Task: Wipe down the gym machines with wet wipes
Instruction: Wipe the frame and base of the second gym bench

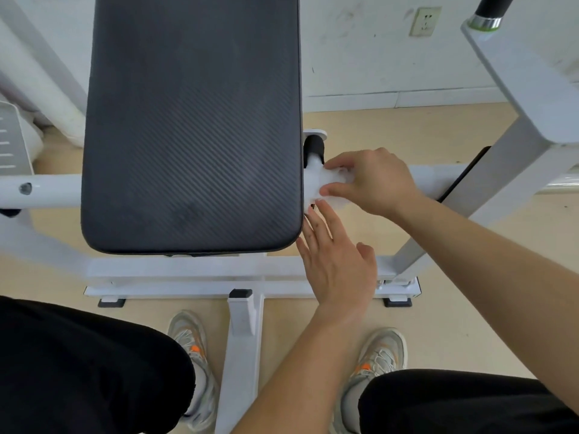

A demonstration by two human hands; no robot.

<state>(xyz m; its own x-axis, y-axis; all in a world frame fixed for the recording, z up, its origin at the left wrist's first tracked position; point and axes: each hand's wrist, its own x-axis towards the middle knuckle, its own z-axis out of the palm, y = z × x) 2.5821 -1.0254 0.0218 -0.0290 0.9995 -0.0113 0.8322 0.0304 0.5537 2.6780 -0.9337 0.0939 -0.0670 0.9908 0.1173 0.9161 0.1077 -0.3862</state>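
A white gym machine with a black padded seat fills the middle of the view. Its white crossbar runs left to right behind the pad. My right hand grips a crumpled white wet wipe against this bar, just right of the pad and below a short black grip. My left hand reaches up from below with its fingers straight, their tips touching the bar's underside beside the pad's right edge. It holds nothing.
The machine's white base frame and centre leg lie on the beige floor between my two shoes. A slanted white upright with a black handle rises at the right. A wall socket sits on the white wall.
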